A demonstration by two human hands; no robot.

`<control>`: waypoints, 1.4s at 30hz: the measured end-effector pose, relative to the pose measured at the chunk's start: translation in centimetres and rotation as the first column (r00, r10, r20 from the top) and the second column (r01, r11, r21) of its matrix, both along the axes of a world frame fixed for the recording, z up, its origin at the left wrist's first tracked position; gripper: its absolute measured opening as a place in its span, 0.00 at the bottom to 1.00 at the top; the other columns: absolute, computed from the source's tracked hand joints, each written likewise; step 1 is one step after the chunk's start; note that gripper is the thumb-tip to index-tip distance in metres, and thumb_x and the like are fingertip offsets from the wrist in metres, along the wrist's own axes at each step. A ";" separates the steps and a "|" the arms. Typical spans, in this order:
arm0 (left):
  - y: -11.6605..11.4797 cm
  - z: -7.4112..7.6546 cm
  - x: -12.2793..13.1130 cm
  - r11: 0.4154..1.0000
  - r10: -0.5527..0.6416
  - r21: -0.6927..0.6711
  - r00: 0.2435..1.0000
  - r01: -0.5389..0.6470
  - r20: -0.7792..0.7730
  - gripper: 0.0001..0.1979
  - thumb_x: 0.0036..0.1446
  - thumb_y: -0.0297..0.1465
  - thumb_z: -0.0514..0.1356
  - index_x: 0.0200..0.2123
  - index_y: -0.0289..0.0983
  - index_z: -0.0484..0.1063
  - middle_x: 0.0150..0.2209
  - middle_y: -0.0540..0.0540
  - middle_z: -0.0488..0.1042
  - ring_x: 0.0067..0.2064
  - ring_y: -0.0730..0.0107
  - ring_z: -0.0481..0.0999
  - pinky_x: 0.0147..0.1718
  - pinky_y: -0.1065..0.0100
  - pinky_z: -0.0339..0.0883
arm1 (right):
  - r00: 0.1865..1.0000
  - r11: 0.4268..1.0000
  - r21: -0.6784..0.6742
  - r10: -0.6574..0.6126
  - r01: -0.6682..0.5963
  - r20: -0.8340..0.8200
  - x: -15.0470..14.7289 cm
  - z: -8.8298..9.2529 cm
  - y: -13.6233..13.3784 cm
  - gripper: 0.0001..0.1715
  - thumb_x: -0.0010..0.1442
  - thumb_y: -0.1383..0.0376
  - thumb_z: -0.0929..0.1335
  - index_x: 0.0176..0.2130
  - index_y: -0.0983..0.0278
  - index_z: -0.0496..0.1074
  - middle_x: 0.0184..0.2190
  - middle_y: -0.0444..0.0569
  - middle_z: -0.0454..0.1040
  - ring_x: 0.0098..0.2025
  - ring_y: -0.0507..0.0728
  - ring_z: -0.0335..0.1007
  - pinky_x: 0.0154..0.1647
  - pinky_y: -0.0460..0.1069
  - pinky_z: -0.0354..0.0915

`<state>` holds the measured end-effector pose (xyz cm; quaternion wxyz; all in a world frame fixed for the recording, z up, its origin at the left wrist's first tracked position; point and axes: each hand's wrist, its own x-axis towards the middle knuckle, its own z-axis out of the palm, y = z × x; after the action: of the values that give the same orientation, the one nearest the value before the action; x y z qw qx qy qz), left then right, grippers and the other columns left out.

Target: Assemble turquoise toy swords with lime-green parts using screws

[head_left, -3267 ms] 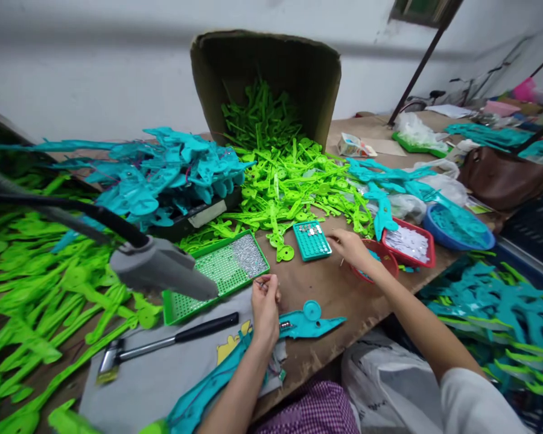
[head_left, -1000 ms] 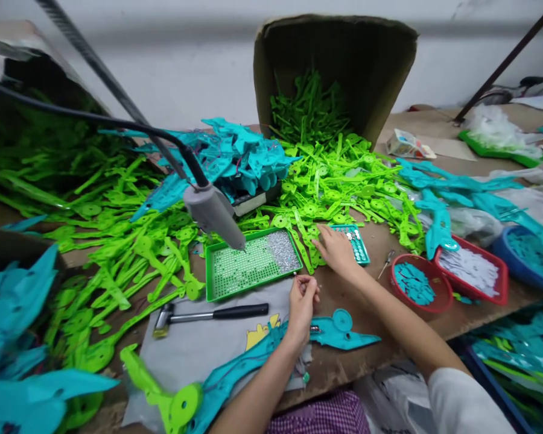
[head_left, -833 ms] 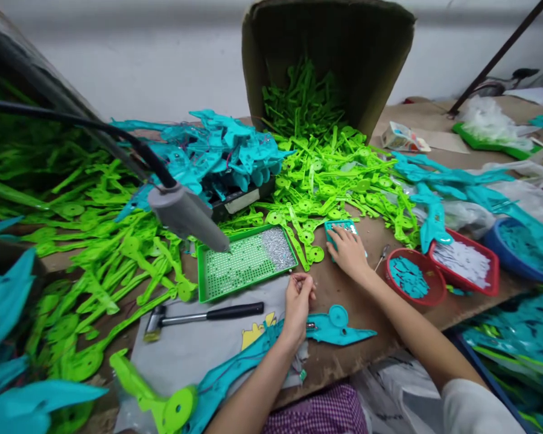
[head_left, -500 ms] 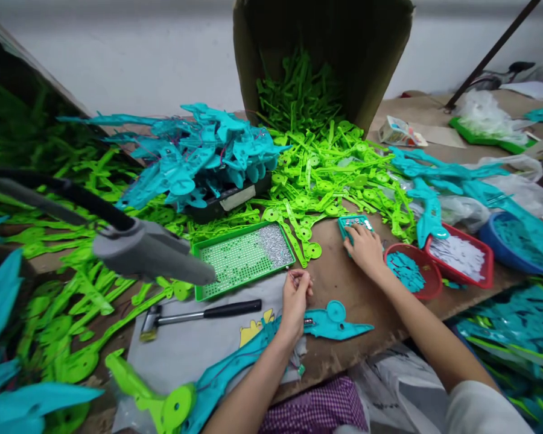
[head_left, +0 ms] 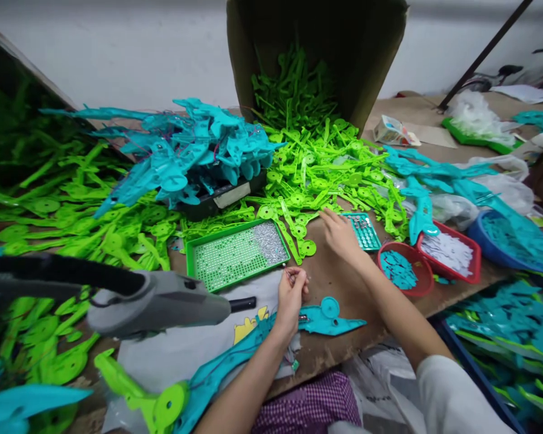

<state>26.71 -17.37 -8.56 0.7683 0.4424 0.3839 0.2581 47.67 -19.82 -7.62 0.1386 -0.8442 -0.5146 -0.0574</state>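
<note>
My left hand (head_left: 292, 296) is closed in a pinch above a long turquoise plastic part (head_left: 235, 355); what its fingertips hold is too small to name. A green arm piece (head_left: 163, 402) is joined to the near end of that part. My right hand (head_left: 340, 236) is over the brown tabletop, just left of a small teal tray (head_left: 370, 242) of small round metal pieces. Its fingers are slightly bent, and whether they hold anything cannot be made out. A green perforated tray (head_left: 221, 261) with small silvery pieces lies beyond my left hand.
A grey tool or lamp head (head_left: 163, 304) reaches in from the left, over a hammer handle (head_left: 243, 304). Green parts (head_left: 330, 163) and turquoise parts (head_left: 208, 144) are heaped behind. Red bowl (head_left: 423, 283), red tray (head_left: 478, 256) and blue basin (head_left: 489, 253) stand right.
My right hand has moved left off the small teal tray, uncovering its contents. My left hand keeps its pinch above the turquoise part. The grey head now covers most of the hammer.
</note>
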 end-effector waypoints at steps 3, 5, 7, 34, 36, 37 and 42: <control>0.1 0.1 0.0 1.000 0.007 -0.005 1.000 -0.007 -0.017 0.17 0.51 0.42 0.63 0.35 0.36 0.64 0.27 0.54 0.66 0.22 0.81 0.62 0.20 0.77 0.55 | 0.979 0.981 -0.074 0.172 -0.181 -0.107 -0.1 -1.2 2.0 0.29 0.64 0.70 0.55 0.63 0.63 0.57 0.65 0.56 0.55 0.65 0.62 0.53 0.58 0.59 0.58; 0.1 0.3 -0.1 1.000 -0.001 -0.005 1.000 0.001 -0.026 0.17 0.52 0.42 0.62 0.35 0.36 0.64 0.27 0.54 0.66 0.22 0.81 0.62 0.20 0.77 0.55 | 0.970 0.975 -0.084 0.192 -0.205 -0.147 0.0 -2.1 1.8 0.29 0.62 0.73 0.55 0.61 0.65 0.60 0.64 0.57 0.57 0.64 0.62 0.53 0.59 0.59 0.58; 0.1 0.3 -0.1 1.000 -0.021 0.009 0.999 0.021 -0.024 0.17 0.52 0.43 0.62 0.34 0.36 0.64 0.26 0.54 0.66 0.23 0.80 0.63 0.21 0.77 0.56 | 0.968 0.980 -0.055 0.180 -0.192 -0.175 0.0 -2.5 0.6 0.26 0.60 0.75 0.55 0.56 0.66 0.64 0.60 0.59 0.62 0.61 0.60 0.59 0.59 0.57 0.59; 0.1 -0.5 0.0 0.994 -0.044 -0.104 0.999 0.042 -0.018 0.23 0.46 0.47 0.65 0.35 0.36 0.62 0.24 0.56 0.64 0.21 0.81 0.62 0.20 0.78 0.56 | 0.981 0.995 0.096 -0.024 0.043 -0.191 3.6 3.8 3.1 0.19 0.62 0.65 0.60 0.49 0.63 0.72 0.45 0.53 0.76 0.45 0.60 0.72 0.48 0.53 0.64; 0.1 -0.5 0.1 0.994 -0.043 -0.102 0.999 0.041 -0.016 0.24 0.46 0.47 0.66 0.35 0.36 0.62 0.23 0.56 0.64 0.21 0.82 0.62 0.20 0.78 0.56 | 0.975 0.974 0.197 -0.067 0.110 -0.212 4.9 4.0 5.4 0.18 0.61 0.65 0.60 0.46 0.65 0.73 0.44 0.54 0.76 0.44 0.60 0.72 0.48 0.54 0.65; 0.1 -0.5 0.1 0.994 -0.041 -0.104 0.999 0.040 -0.015 0.24 0.46 0.47 0.66 0.35 0.36 0.62 0.23 0.56 0.64 0.21 0.81 0.62 0.20 0.78 0.56 | 0.973 0.962 0.240 -0.076 0.129 -0.219 5.5 4.1 6.4 0.18 0.61 0.66 0.60 0.45 0.66 0.74 0.44 0.54 0.76 0.44 0.60 0.72 0.48 0.54 0.65; 0.1 -0.6 0.1 0.990 -0.050 -0.133 0.998 0.047 -0.022 0.24 0.46 0.48 0.65 0.36 0.37 0.62 0.23 0.56 0.63 0.21 0.81 0.61 0.19 0.77 0.56 | 0.978 0.942 0.325 -0.016 0.085 -0.210 7.1 3.7 8.9 0.20 0.60 0.65 0.60 0.48 0.66 0.72 0.46 0.56 0.74 0.48 0.62 0.70 0.52 0.57 0.64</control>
<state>26.80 -17.32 -9.12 0.7970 0.4029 0.3991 0.2077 54.80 -10.90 -3.88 0.3295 -0.8232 -0.4585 -0.0600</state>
